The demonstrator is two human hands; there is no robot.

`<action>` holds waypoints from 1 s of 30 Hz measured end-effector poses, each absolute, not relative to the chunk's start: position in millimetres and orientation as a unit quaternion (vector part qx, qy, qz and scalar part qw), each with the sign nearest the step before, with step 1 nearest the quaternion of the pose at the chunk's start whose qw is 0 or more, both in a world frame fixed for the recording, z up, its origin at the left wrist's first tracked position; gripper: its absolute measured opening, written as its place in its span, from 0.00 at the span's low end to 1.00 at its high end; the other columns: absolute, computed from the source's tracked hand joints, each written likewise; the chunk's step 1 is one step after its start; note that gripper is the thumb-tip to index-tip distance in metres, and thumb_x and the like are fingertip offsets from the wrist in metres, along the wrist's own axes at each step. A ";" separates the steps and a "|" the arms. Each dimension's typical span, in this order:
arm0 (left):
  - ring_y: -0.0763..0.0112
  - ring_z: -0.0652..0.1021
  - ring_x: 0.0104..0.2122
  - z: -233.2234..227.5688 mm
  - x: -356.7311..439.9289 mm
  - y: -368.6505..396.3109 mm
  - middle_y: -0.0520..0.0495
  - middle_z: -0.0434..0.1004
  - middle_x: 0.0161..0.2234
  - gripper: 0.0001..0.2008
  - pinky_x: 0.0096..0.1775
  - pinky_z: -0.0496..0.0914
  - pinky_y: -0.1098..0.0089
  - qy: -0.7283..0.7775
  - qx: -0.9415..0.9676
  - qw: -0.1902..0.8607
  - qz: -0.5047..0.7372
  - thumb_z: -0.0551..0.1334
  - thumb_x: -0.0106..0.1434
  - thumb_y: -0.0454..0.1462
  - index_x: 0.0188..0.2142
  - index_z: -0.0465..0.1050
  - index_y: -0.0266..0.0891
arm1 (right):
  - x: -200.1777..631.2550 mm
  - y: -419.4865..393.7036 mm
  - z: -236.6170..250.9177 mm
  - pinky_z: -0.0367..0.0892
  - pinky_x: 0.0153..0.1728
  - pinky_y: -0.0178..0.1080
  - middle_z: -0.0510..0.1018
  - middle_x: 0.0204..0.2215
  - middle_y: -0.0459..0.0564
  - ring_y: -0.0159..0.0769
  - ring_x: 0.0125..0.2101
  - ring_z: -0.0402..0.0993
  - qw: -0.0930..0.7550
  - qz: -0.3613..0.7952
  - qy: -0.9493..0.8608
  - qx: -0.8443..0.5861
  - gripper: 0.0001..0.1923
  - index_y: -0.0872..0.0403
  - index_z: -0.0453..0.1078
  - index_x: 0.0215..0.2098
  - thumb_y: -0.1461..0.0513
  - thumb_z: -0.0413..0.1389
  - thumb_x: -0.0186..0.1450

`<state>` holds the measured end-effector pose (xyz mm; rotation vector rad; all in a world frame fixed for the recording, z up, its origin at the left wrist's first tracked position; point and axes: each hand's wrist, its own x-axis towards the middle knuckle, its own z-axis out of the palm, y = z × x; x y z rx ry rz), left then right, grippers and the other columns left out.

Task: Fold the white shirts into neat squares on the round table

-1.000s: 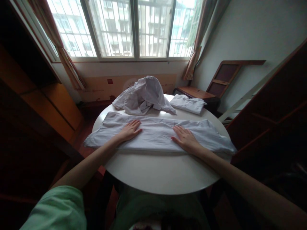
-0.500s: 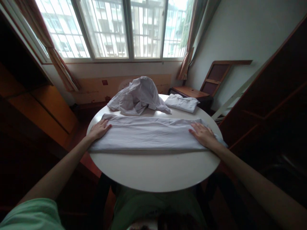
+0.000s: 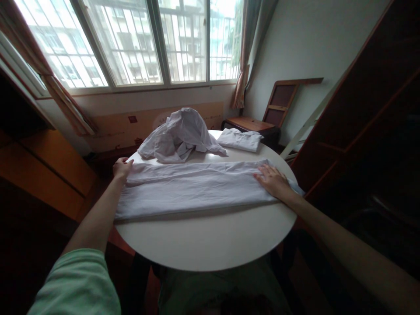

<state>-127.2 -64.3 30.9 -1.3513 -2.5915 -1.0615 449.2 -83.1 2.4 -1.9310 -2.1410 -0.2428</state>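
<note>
A long white cloth [image 3: 193, 188], folded into a wide strip, lies across the round white table [image 3: 210, 245]. Its exact kind does not show. At the strip's far left corner my left hand [image 3: 122, 168] has its fingers curled around the edge, pinching the cloth. My right hand [image 3: 273, 180] rests flat on the other end, fingers spread, holding nothing. Behind the strip sits a crumpled heap of white fabric [image 3: 183, 135]. A neatly folded white garment [image 3: 240, 139] lies to the right of that heap.
Beyond the table stand a low wooden stand [image 3: 252, 124] and a wooden chair-like frame [image 3: 280, 103] by the wall. Orange-brown cabinets [image 3: 49, 162] flank the left side, and a dark wooden piece [image 3: 334, 144] leans in from the right. A barred window [image 3: 141, 43] fills the back.
My left hand has gone from lying flat on the cloth to gripping its far left corner. The right hand stays flat on it. The whole view has turned slightly.
</note>
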 end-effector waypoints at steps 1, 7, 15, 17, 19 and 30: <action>0.60 0.77 0.38 31.0 -128.4 -63.2 0.38 0.76 0.41 0.22 0.36 0.70 0.67 -0.832 -0.433 0.007 -0.348 0.57 0.57 0.42 0.48 0.68 0.32 | 449.1 -83.3 2.6 0.52 0.56 0.50 0.61 0.59 0.59 0.47 0.58 0.56 0.123 -0.082 -0.736 -0.660 0.28 0.58 0.62 0.57 0.51 0.40 0.66; 0.60 0.76 0.41 30.7 -127.6 -55.9 0.37 0.75 0.44 0.22 0.38 0.70 0.68 -0.860 -0.396 -0.021 -0.321 0.58 0.57 0.39 0.50 0.66 0.31 | 448.8 -83.9 3.7 0.52 0.56 0.51 0.61 0.59 0.58 0.49 0.58 0.56 0.130 -0.077 -0.743 -0.653 0.28 0.57 0.62 0.57 0.51 0.39 0.66; 0.43 0.67 0.51 36.9 -90.7 -59.0 0.26 0.67 0.50 0.18 0.45 0.65 0.53 -0.849 -0.470 0.112 -0.215 0.55 0.58 0.35 0.47 0.68 0.27 | 446.6 -85.3 4.9 0.53 0.55 0.51 0.62 0.59 0.58 0.47 0.58 0.55 0.115 -0.075 -0.739 -0.659 0.28 0.57 0.62 0.57 0.51 0.39 0.67; 0.45 0.67 0.51 40.9 -71.3 -59.7 0.29 0.66 0.51 0.18 0.48 0.64 0.54 -0.826 -0.502 0.139 -0.217 0.53 0.60 0.36 0.48 0.67 0.28 | 446.9 -84.4 3.4 0.53 0.55 0.51 0.62 0.59 0.58 0.47 0.58 0.55 0.116 -0.076 -0.738 -0.661 0.28 0.57 0.62 0.57 0.51 0.39 0.66; 0.51 0.68 0.51 46.8 -40.2 -59.4 0.33 0.68 0.50 0.18 0.50 0.63 0.56 -0.779 -0.561 0.149 -0.237 0.50 0.62 0.38 0.48 0.68 0.31 | 447.3 -83.6 2.2 0.53 0.55 0.52 0.62 0.58 0.58 0.47 0.59 0.54 0.119 -0.081 -0.737 -0.661 0.28 0.57 0.62 0.57 0.51 0.39 0.66; 0.60 0.61 0.59 39.6 236.7 -73.1 0.36 0.59 0.60 0.22 0.56 0.57 0.59 -0.414 -0.896 0.004 -0.158 0.44 0.67 0.40 0.58 0.57 0.34 | 446.7 -84.6 4.1 0.55 0.54 0.50 0.62 0.59 0.58 0.48 0.58 0.56 0.113 -0.084 -0.741 -0.657 0.29 0.58 0.61 0.57 0.51 0.38 0.66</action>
